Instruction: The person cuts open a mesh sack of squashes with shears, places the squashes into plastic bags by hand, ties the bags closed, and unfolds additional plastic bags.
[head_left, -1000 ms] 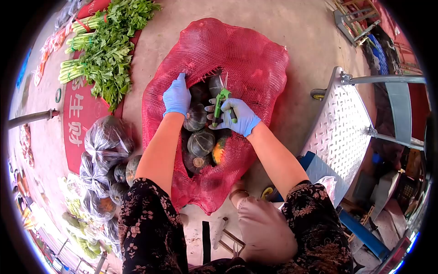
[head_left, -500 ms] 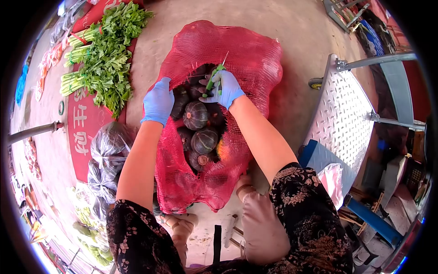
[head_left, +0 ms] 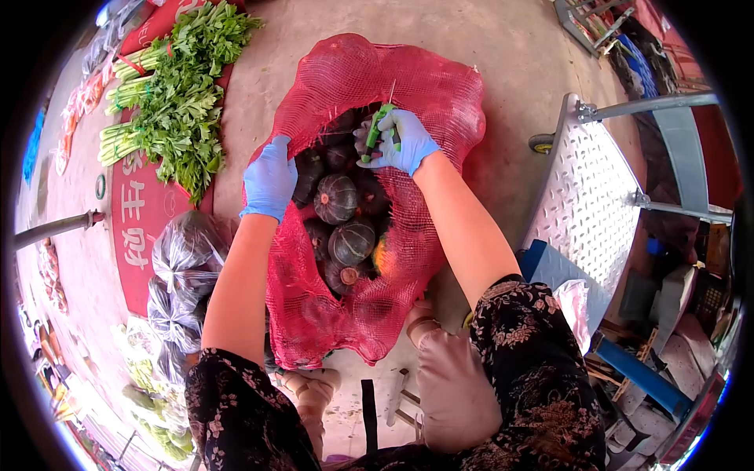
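Note:
A large red mesh sack (head_left: 424, 86) lies on the floor with a long ragged opening in its top. Dark green squashes (head_left: 336, 198) show through the gap, one of them with an orange patch. My left hand (head_left: 269, 182), in a blue glove, is closed on the mesh at the left edge of the opening. In my blue-gloved right hand (head_left: 404, 141) is a green-handled tool (head_left: 378, 125) with a thin pointed blade, held over the opening's upper right edge. The blade points up and away from me; whether it touches the mesh I cannot tell.
Bunches of celery (head_left: 177, 102) lie on a red mat (head_left: 133, 212) at the left, with dark plastic bags (head_left: 187, 251) nearer to me. A metal-plate trolley (head_left: 589, 196) stands at the right. My feet are close to the sack's near end.
My right hand has moved slightly right and up with the green-handled tool, turning it more upright. My left hand keeps its hold on the mesh and has dropped slightly.

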`<state>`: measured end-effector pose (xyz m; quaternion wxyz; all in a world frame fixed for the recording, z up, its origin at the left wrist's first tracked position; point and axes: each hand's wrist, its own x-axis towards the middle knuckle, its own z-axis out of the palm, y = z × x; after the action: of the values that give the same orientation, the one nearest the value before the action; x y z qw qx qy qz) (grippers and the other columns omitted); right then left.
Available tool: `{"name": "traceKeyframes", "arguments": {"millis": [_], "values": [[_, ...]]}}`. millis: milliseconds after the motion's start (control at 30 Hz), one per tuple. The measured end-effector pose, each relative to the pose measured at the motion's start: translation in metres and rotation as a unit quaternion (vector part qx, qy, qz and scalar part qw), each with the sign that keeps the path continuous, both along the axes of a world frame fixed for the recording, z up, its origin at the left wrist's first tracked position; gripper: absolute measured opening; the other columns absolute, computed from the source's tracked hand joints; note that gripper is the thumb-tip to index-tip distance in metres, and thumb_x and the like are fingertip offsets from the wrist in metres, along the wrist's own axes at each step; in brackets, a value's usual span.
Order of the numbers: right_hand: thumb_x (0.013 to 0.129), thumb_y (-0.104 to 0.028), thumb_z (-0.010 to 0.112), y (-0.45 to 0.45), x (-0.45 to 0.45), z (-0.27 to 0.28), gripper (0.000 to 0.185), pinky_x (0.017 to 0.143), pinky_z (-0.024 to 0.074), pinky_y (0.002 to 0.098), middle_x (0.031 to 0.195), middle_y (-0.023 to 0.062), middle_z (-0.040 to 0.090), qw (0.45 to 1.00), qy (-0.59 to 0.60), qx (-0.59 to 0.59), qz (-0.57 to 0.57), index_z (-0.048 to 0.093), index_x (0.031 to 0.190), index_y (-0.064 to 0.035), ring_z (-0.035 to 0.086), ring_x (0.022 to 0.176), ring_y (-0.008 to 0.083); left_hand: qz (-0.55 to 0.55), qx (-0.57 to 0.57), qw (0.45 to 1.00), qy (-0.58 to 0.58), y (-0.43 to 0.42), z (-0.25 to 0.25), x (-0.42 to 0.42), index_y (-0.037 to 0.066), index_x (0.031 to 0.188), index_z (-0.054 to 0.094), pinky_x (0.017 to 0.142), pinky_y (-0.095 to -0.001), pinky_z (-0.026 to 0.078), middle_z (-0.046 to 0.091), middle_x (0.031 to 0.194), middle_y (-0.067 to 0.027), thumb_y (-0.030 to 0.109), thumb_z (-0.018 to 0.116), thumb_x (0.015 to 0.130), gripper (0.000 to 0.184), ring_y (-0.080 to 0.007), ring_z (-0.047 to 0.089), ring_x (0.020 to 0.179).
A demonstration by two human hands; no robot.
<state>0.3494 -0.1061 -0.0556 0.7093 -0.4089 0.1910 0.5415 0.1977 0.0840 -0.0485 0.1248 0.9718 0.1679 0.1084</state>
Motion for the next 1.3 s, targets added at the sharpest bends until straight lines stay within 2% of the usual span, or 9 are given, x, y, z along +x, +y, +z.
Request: {"name": "traceKeyframes", "arguments": {"millis": [167,200,300,500,767,933,1167,1200,1300], "values": [[0.068,-0.012,0.042,-0.003,0.014,-0.007,0.029,0.06,0.0465,0.0411,0.071,0.0077,0.051,0.995,-0.079,0.006,0.06,0.047,0.095,-0.0022,0.052,0.061,0.0214,0.013,0.01,1.0,0.002,0.004,0.001,0.001,0.011,0.102,0.052,0.063,-0.0415,0.049,0.061,0.084,-0.0144,0.013,0.057,0.074,0.029,-0.0321,0.06,0.072],[0.068,-0.012,0.043,-0.004,0.005,0.004,0.03,0.048,0.0427,0.0329,0.064,0.0039,0.047,0.99,-0.116,-0.071,0.049,0.048,0.096,-0.0021,0.046,0.052,0.0163,0.023,0.001,1.0,0.013,0.005,0.004,0.001,0.011,0.102,0.052,0.063,-0.0415,0.049,0.061,0.084,-0.0146,0.013,0.057,0.074,0.029,-0.0323,0.06,0.072],[0.068,-0.012,0.043,-0.018,-0.007,0.004,0.029,0.046,0.0422,0.0311,0.065,0.0041,0.048,0.993,-0.098,-0.062,0.028,0.048,0.095,-0.0014,0.045,0.051,0.0161,0.038,-0.013,0.999,0.029,0.007,0.012,0.002,0.01,0.102,0.052,0.064,-0.0418,0.048,0.061,0.084,-0.0149,0.013,0.057,0.074,0.029,-0.0327,0.06,0.072],[0.067,-0.009,0.043,0.009,0.027,0.006,0.024,0.072,0.0428,0.0554,0.082,0.015,0.054,0.997,-0.039,-0.062,0.002,0.045,0.091,-0.0033,0.055,0.069,0.0289,0.009,0.005,1.0,-0.011,0.007,0.003,-0.005,0.011,0.102,0.052,0.062,-0.0428,0.048,0.061,0.085,-0.0147,0.013,0.057,0.073,0.029,-0.0333,0.06,0.071],[0.068,-0.01,0.045,-0.014,0.028,-0.008,0.027,0.041,0.0427,0.0348,0.065,0.0074,0.05,0.973,-0.194,-0.107,0.059,0.05,0.093,0.0006,0.049,0.047,0.0216,0.039,-0.006,0.999,-0.018,0.022,0.011,0.002,0.012,0.1,0.054,0.061,-0.0423,0.048,0.061,0.078,-0.0154,0.014,0.053,0.077,0.023,-0.034,0.06,0.067],[0.068,-0.009,0.043,-0.034,-0.004,-0.004,0.031,0.059,0.0479,0.0416,0.078,0.0107,0.055,0.978,-0.172,-0.102,0.049,0.048,0.097,-0.0017,0.055,0.066,0.0229,0.039,-0.038,0.998,-0.029,0.031,0.017,0.005,0.011,0.101,0.054,0.061,-0.0405,0.048,0.06,0.06,-0.0126,0.014,0.052,0.078,0.024,-0.0318,0.061,0.062],[0.065,-0.006,0.044,0.003,0.06,-0.007,0.038,0.076,0.0429,0.0576,0.106,0.0169,0.051,0.974,-0.124,-0.153,0.114,0.041,0.103,-0.006,0.057,0.084,0.0342,0.024,0.008,1.0,-0.013,0.028,0.015,0.0,0.011,0.102,0.054,0.063,-0.041,0.048,0.061,0.077,-0.0143,0.014,0.054,0.076,0.026,-0.0321,0.06,0.067],[0.066,-0.004,0.043,0.007,0.069,-0.01,0.06,0.072,0.0417,0.0599,0.109,0.0186,0.047,0.971,-0.132,-0.159,0.121,0.03,0.123,-0.0156,0.057,0.081,0.0349,0.02,0.014,1.0,-0.01,0.029,0.014,0.0,0.011,0.102,0.054,0.063,-0.0411,0.048,0.061,0.08,-0.0146,0.014,0.055,0.076,0.026,-0.0322,0.06,0.069],[0.066,-0.005,0.044,0.006,0.084,-0.014,0.049,0.053,0.0478,0.0409,0.09,0.0147,0.054,0.95,-0.205,-0.185,0.144,0.041,0.116,-0.0031,0.055,0.06,0.0238,0.014,0.019,1.0,-0.007,0.032,0.017,0.002,0.01,0.103,0.054,0.065,-0.0414,0.048,0.06,0.085,-0.0165,0.012,0.055,0.075,0.028,-0.0346,0.059,0.074]]}}
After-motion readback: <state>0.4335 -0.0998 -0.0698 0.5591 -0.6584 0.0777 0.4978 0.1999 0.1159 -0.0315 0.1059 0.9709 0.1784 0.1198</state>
